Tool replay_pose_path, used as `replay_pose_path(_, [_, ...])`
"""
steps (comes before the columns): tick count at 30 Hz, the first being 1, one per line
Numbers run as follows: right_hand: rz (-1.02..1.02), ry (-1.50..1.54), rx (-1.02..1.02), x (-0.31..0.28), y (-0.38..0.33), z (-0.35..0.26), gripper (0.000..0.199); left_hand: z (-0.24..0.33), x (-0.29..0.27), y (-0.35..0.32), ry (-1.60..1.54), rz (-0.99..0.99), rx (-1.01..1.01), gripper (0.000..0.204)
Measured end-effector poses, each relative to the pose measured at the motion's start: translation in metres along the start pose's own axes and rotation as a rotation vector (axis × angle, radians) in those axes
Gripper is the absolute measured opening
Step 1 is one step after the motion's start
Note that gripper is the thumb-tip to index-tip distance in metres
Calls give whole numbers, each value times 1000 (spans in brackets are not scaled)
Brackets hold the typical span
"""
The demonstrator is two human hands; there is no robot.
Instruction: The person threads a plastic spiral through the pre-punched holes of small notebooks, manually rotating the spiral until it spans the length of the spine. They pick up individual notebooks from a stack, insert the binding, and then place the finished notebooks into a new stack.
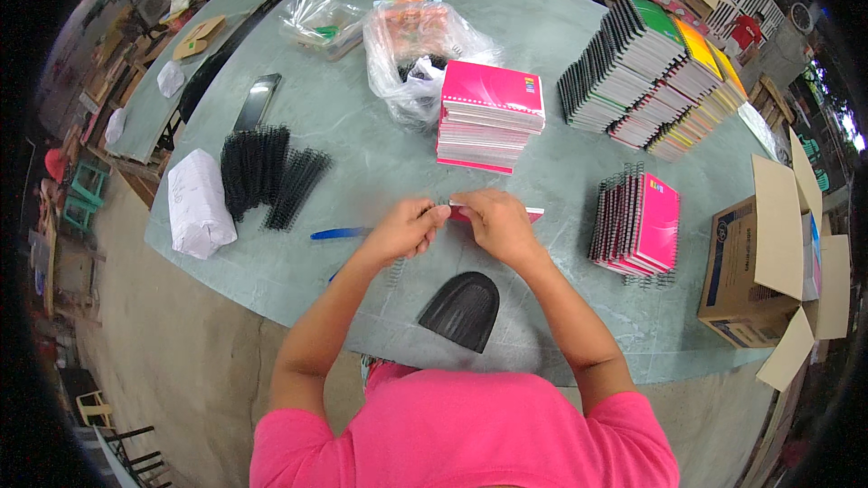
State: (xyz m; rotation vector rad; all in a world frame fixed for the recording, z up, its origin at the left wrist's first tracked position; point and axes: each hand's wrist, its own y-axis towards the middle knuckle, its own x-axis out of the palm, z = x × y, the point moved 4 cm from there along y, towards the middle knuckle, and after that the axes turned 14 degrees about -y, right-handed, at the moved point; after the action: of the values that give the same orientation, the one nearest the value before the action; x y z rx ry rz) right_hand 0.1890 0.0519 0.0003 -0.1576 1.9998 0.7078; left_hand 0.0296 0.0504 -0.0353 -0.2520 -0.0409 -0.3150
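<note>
My right hand (499,226) is closed on a pink-covered notebook (535,214), mostly hidden beneath its fingers. Close beside it, my left hand (409,229) pinches a thin dark binding coil at the notebook's left edge; part of a coil (395,273) shows below this hand. Just beyond both hands rises a stack of pink notebooks (488,90) with punched edges and no coils. On the right, a pile of coil-bound pink notebooks (658,221) lies on the table. Loose black binding coils (262,172) are heaped at the left.
Tall stacks of coil-bound notebooks (646,72) stand at the far right, and an open cardboard box (737,262) is at the right edge. A black curved pad (463,310) lies near me. A blue pen (339,234), white wrapped bundle (199,203) and plastic bag (393,81) are leftward.
</note>
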Motion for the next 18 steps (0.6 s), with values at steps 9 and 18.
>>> replay_pose_path(9, [-129, -66, 24, -1, -1, -7, 24, 10, 2, -1, 373, 149, 511, 27])
replay_pose_path(18, [-80, -115, -26, 13, 3, 2, 22, 36, -2, -7, 377, 83, 352, 20])
